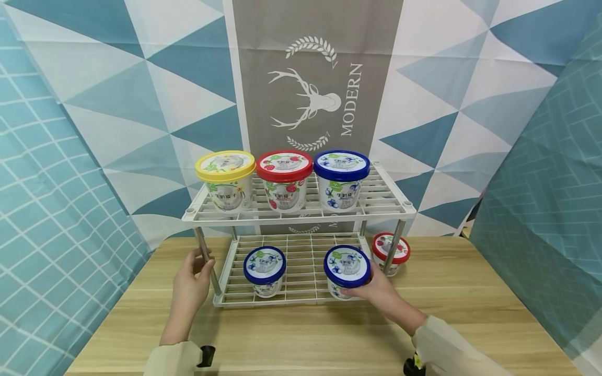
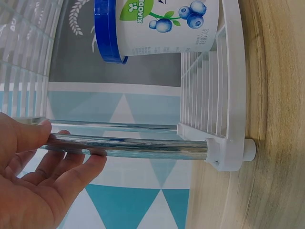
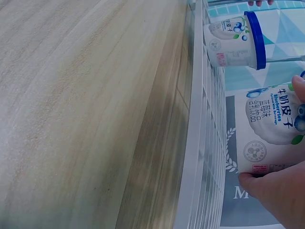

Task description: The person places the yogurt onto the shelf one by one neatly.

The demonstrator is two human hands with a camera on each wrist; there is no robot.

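My left hand grips the front left metal post of a white two-tier rack, thumb on one side and fingers curled on the other. With my right hand I hold a blue-lidded blueberry tub at the right of the lower shelf. In the right wrist view, the thumb and a fingertip clasp this tub, and its base shows a small gap from the shelf bars. Another blue-lidded tub stands upright on the lower shelf's left part, between my hands.
On the upper shelf stand a yellow-lidded tub, a red-lidded tub and a blue-lidded tub in a row. One more red-lidded tub sits on the wooden table behind the right post. Patterned cloth hangs behind.
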